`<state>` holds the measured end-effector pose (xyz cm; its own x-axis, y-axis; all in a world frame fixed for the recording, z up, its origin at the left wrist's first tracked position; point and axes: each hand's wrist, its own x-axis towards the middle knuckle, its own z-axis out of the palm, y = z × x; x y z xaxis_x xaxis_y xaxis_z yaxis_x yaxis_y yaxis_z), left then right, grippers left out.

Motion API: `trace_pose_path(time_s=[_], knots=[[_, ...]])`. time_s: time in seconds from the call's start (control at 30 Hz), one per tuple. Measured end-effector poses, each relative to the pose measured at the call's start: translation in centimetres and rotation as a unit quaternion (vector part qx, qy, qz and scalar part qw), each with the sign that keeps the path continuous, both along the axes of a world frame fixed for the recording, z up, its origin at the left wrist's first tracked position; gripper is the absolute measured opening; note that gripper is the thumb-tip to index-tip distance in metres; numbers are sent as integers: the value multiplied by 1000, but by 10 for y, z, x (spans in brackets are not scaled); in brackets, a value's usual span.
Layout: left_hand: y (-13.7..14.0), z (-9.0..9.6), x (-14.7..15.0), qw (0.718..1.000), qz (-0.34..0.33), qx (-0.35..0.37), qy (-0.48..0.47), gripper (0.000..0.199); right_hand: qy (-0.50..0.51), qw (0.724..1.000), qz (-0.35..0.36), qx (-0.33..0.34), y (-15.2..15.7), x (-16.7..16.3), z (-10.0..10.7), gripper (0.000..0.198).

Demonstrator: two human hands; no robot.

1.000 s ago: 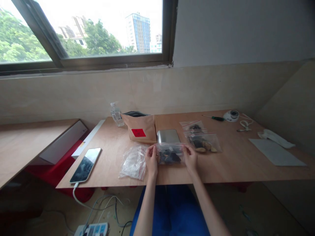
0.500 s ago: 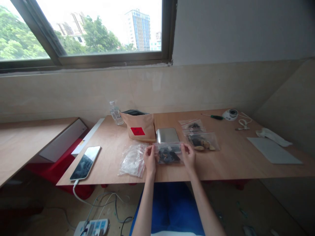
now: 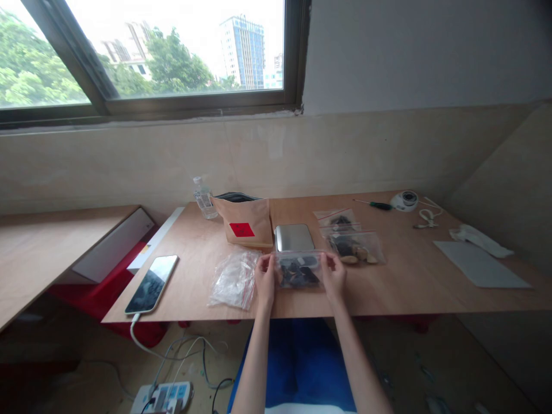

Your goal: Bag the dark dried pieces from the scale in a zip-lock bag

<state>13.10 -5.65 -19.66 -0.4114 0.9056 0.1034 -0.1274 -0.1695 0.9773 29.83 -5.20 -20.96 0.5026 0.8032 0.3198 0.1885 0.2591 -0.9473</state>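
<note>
A clear zip bag [image 3: 298, 273] with dark pieces in it is stretched between my two hands, low over the front of the table. My left hand [image 3: 264, 275] pinches its upper left corner. On the other side, my right hand [image 3: 333, 276] pinches the upper right corner. Just behind the bag lies a silver digital scale [image 3: 294, 237], its front partly hidden by the bag. A pile of clear plastic bags [image 3: 233, 280] rests left of my left hand. Beyond my right hand is a filled zip bag [image 3: 356, 248] with dark and tan pieces.
Behind stand an open kraft pouch [image 3: 250, 221] and a bottle [image 3: 204, 199]. A charging phone [image 3: 152, 285] lies at the left. Another filled bag [image 3: 337, 219], a screwdriver [image 3: 379, 206], a white dome camera [image 3: 404, 200] and a grey sheet [image 3: 480, 265] are to the right.
Both hands and the zip bag sit very slightly further right in the picture; the view has shifted a little as well. The grip on both corners is the same.
</note>
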Motion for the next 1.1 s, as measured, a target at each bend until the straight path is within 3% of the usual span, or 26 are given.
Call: trace_pose_path(time_s=[0.17, 0.4, 0.83, 1.1], knots=[[0, 0, 1, 999, -33, 0, 6, 29, 37, 999, 28, -23, 0, 1, -1, 36], [-1, 1, 0, 998, -45, 22, 25, 25, 6, 997, 79, -23, 0, 0, 0, 35], [2, -7, 0, 999, -40, 13, 31, 30, -10, 999, 50, 4, -1, 1, -1, 30], [0, 1, -2, 997, -71, 15, 10, 26, 42, 996, 73, -19, -2, 0, 3, 32]])
